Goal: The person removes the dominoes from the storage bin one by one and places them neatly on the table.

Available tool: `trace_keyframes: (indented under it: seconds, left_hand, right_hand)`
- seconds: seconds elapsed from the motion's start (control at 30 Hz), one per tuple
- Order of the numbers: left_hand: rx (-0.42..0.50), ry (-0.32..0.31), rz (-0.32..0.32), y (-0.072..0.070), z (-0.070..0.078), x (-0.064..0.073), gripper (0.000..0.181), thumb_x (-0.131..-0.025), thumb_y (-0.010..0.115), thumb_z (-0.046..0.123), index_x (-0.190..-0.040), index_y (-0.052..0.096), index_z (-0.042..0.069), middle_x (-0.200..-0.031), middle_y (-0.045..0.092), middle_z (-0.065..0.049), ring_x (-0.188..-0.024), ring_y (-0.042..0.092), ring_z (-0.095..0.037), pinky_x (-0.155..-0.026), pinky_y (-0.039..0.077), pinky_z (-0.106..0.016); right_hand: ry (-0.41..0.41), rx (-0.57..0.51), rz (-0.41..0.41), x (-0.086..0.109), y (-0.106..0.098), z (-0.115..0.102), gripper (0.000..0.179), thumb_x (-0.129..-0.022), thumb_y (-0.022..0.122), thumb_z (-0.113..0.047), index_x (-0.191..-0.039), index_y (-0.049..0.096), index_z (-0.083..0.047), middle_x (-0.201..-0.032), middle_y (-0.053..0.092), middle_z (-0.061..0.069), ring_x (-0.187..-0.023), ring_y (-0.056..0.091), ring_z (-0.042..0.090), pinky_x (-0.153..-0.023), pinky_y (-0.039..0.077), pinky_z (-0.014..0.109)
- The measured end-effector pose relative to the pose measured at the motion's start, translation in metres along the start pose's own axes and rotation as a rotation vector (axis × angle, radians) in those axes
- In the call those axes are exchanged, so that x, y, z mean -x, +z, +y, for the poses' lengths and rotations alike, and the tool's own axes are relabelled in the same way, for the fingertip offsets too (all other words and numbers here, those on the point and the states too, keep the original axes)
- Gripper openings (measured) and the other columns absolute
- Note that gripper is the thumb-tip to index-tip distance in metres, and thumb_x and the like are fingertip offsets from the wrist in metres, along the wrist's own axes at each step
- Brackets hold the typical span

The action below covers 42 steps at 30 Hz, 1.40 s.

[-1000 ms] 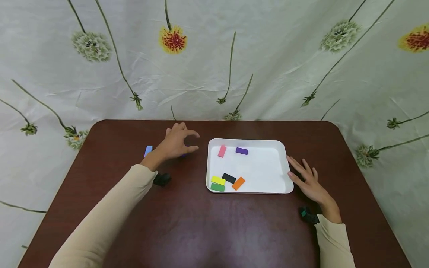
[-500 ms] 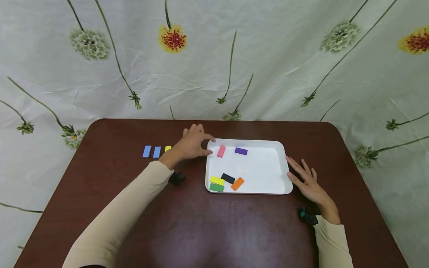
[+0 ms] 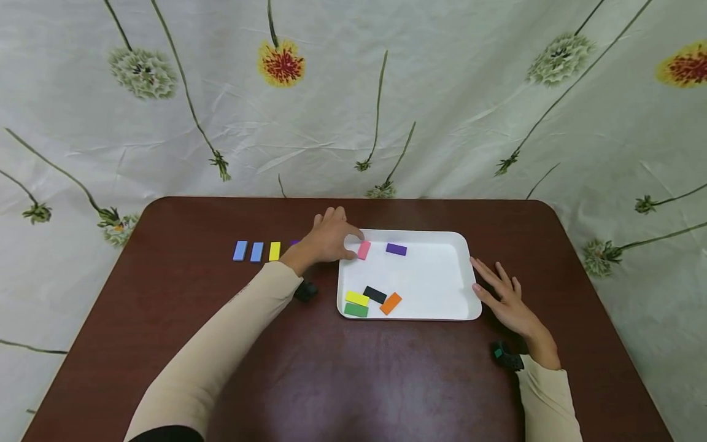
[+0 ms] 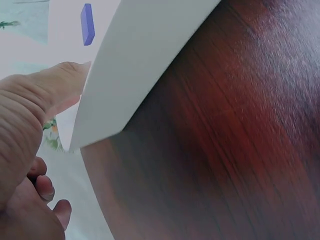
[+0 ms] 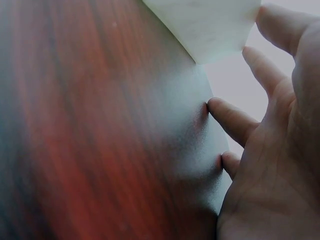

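Observation:
My left hand reaches over the left rim of the white tray. Its thumb and index finger are spread apart beside the pink block, tips close to the block's left side. In the left wrist view the thumb crosses the tray wall and hides the pink block, while the purple block shows beyond. My right hand lies at the tray's right rim with fingers extended. In the right wrist view two fingertips meet the tray wall, and the others rest on the table.
Inside the tray lie yellow, green, black and orange blocks near the front left. Left of it on the brown table stand two blue blocks, a yellow block and a partly hidden purple block.
My left hand has moved right, from the row of blocks on the table to the pink block in the tray, uncovering the row. The right hand stays at the rim.

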<state>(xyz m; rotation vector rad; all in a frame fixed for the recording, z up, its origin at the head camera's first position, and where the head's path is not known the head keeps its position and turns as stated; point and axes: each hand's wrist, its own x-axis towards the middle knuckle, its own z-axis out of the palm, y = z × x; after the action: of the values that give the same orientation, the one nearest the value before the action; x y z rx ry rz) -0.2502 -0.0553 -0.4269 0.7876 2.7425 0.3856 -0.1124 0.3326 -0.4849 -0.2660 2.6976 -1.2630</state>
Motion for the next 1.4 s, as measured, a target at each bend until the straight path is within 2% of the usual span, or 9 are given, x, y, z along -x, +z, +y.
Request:
trace_keyframes:
  seconds: [0.23,0.53,0.77,1.07,1.4]
  left_hand:
    - [-0.038,0.010,-0.025,0.005,0.005,-0.005,0.045,-0.083,0.081,0.036,-0.126,0.071,0.026,-0.108,0.044,-0.009,-0.104,0.033,-0.026,-0.081,0.024,-0.042]
    - [-0.058,-0.007,-0.059,0.008,0.009,-0.011,0.051,-0.083,0.081,0.037,-0.131,0.069,0.024,-0.110,0.045,-0.009,-0.105,0.034,-0.026,-0.083,0.025,-0.041]
    - [-0.023,-0.022,-0.048,0.010,0.010,-0.012,0.050,-0.082,0.082,0.033,-0.129,0.069,0.021,-0.111,0.046,-0.009,-0.106,0.034,-0.026,-0.083,0.025,-0.041]
    - [-0.033,-0.025,-0.046,0.012,0.010,-0.011,0.049,-0.083,0.081,0.036,-0.128,0.070,0.019,-0.111,0.047,-0.009,-0.106,0.035,-0.026,-0.083,0.026,-0.041]
    - [0.010,0.001,-0.002,0.003,0.007,-0.008,0.047,-0.081,0.084,0.035,-0.123,0.072,0.019,-0.106,0.048,-0.008,-0.105,0.038,-0.026,-0.082,0.027,-0.041]
  right_hand:
    - [0.003,0.000,0.002,0.000,-0.001,-0.003,0.062,-0.104,0.052,-0.026,-0.160,0.025,-0.023,-0.165,0.016,0.023,-0.149,-0.011,0.053,-0.104,-0.017,0.076]
    - [0.006,0.011,-0.002,-0.001,-0.001,-0.001,0.062,-0.105,0.051,-0.027,-0.161,0.024,-0.022,-0.165,0.016,0.022,-0.149,-0.011,0.054,-0.105,-0.016,0.076]
    - [0.000,0.010,-0.002,-0.002,-0.002,0.003,0.062,-0.105,0.050,-0.028,-0.161,0.023,-0.020,-0.166,0.016,0.021,-0.149,-0.012,0.052,-0.105,-0.017,0.075]
    - [0.012,0.006,-0.009,-0.002,-0.001,0.003,0.063,-0.105,0.050,-0.029,-0.161,0.023,-0.021,-0.166,0.015,0.021,-0.149,-0.012,0.052,-0.105,-0.017,0.075]
    - [0.037,0.007,-0.013,-0.001,-0.001,0.002,0.064,-0.104,0.051,-0.031,-0.161,0.023,-0.019,-0.166,0.015,0.020,-0.150,-0.013,0.052,-0.105,-0.018,0.074]
